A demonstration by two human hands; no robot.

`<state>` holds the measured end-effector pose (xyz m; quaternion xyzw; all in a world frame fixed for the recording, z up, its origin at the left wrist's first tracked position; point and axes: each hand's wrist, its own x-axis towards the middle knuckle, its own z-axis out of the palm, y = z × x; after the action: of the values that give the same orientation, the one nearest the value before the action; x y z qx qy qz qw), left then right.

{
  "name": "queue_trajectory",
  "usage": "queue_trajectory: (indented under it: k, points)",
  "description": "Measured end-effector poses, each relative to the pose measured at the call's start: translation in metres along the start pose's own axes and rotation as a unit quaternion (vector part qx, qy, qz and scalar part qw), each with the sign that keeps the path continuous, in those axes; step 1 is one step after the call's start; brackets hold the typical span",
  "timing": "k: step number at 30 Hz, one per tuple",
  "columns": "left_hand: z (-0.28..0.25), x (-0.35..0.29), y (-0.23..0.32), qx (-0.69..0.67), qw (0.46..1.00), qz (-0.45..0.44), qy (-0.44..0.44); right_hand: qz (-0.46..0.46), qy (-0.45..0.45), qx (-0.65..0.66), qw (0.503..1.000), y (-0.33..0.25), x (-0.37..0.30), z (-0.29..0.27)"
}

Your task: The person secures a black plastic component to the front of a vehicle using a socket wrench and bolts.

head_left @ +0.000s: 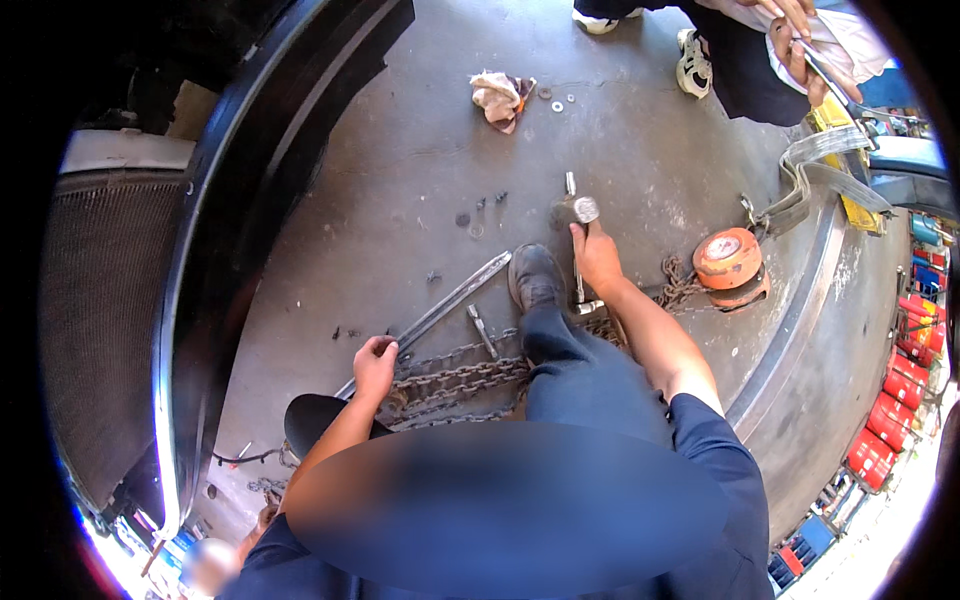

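My left hand point(375, 368) is closed around a long grey metal bar point(455, 296), which slants up to the right and ends beside the dark shoe point(537, 278) on my foot. My right hand point(597, 258) grips a hammer, its worn metal head point(577, 210) showing just beyond my fingers; the handle is mostly hidden by the hand. A metal socket tool point(570, 183) shows past the hammer head, and a chrome tool end point(590, 307) lies below my right hand. Between my hands, a short metal rod point(482, 332) rests by rusty chains point(460, 382).
An orange chain hoist point(728, 258) sits at the right, near grey straps point(815, 165). Small bolts point(481, 204) and a crumpled rag point(502, 98) lie on the floor. A black vehicle panel point(260, 150) stands left. Another person's hands point(795, 45) hold a cloth at top right.
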<state>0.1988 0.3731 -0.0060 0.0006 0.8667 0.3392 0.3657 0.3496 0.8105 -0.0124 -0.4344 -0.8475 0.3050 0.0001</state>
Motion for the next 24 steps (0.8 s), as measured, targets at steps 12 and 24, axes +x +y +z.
queue_trajectory:
  k: [12, 24]
  points:
    - [0.007, 0.005, 0.002, -0.027, 0.999, 0.022, -0.012, -0.099, 0.084, 0.042, 0.991, 0.005, -0.017, -0.007]
    - [0.009, 0.01, -0.003, -0.035, 0.999, 0.022, 0.001, 0.024, -0.031, -0.005, 0.999, 0.008, 0.002, -0.016]
